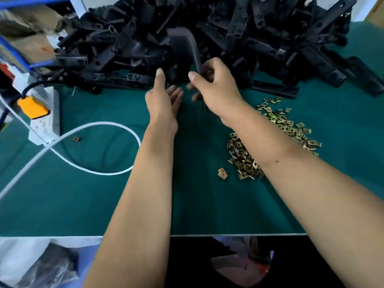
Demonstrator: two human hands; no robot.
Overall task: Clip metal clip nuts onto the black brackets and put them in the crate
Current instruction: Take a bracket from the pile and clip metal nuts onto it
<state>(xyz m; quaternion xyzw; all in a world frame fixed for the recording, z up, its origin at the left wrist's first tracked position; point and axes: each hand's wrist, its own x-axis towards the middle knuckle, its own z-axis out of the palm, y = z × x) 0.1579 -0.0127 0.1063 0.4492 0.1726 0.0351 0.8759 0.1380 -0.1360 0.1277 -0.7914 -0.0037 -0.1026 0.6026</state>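
Note:
A big heap of black brackets (207,38) covers the back of the green table (104,204). My right hand (214,86) grips one black bracket (182,44) by its lower end and holds it upright, lifted in front of the heap. My left hand (164,96) is just left of it, fingers spread, thumb up, holding nothing. A pile of brass-coloured clip nuts (245,156) lies under and beside my right forearm, with more clip nuts (291,125) on its far side. A single clip nut (222,173) lies apart. No crate can be made out.
A white power strip (44,121) with an orange plug (33,109) sits at the left, its white cable (93,150) looping over the mat. A stray clip nut (76,139) lies beside it. A plastic bag (41,265) sits below the table's front edge.

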